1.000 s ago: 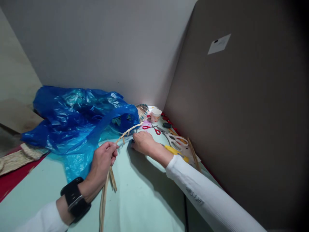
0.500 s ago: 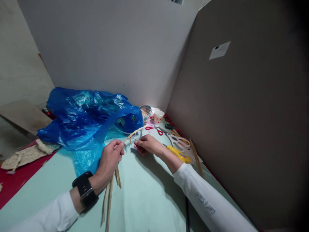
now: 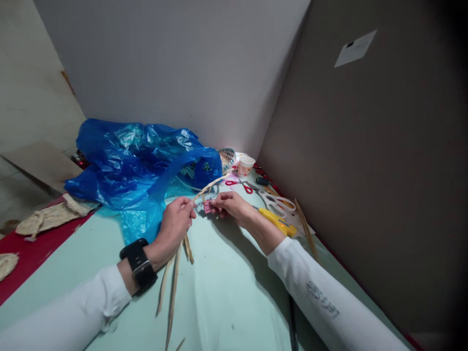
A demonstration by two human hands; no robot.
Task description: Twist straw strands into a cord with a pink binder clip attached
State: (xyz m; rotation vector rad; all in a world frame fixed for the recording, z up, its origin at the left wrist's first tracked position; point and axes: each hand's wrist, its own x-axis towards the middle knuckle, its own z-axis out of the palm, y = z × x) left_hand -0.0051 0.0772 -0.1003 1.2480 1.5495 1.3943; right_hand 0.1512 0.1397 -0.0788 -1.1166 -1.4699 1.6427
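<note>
A pale braided straw cord is pinched between the thumb and fingers of my left hand. It runs up and away toward the back of the table, and loose flat strips hang below the same hand. Just to the right, my right hand grips a small pink object at its fingertips; it looks like a clip, but is too small to name surely. A thin strand rises above the pink object, close to the braid.
A crumpled blue plastic bag covers the back left. At the right lie a yellow-handled tool, white-handled scissors and red-handled scissors. A paper cup and woven basket stand behind. Grey panels enclose the table.
The head view has shifted, so the table things appear higher and farther right. The pink object shows more clearly at my right fingertips. My left hand keeps its hold on the braid.
</note>
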